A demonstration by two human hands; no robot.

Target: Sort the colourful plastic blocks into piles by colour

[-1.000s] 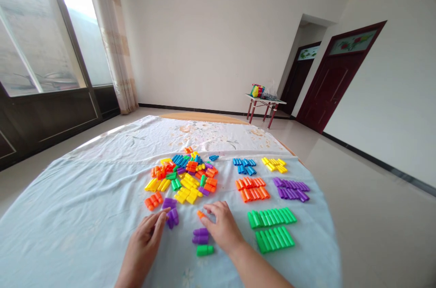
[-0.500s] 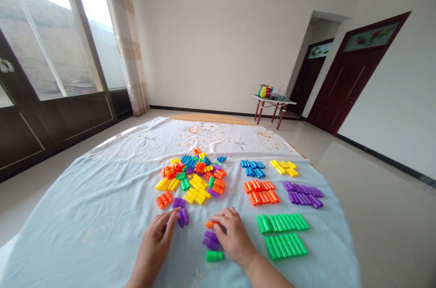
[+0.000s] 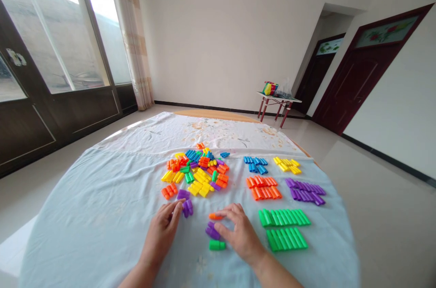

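My left hand (image 3: 164, 228) has its thumb and forefinger pinched together at a small cluster of purple plastic pieces (image 3: 187, 208); their exact hold is partly hidden. Further right, my right hand (image 3: 239, 234) is spread with thumb and forefinger apart. Its fingertips are at a short orange piece (image 3: 215, 216) lying on the cloth, and the thumb is beside a purple pair (image 3: 212, 230). Closer to me lies a green piece (image 3: 217, 245). Beyond both hands is a mixed pile of bullet-shaped plastic pieces (image 3: 200, 175) in yellow, orange, blue, green and purple.
Sorted rows stand at the right: blue (image 3: 255, 165), yellow (image 3: 287, 165), orange (image 3: 264, 188), purple (image 3: 305, 191) and green (image 3: 286, 230). A pale blue cloth (image 3: 102, 215) covers the round table. A small side table (image 3: 279, 97) with bags is by the far wall.
My right thumb has come away from the orange piece and the right fingers have spread. My left hand stays at the purple pieces. The whole view has shifted slightly.
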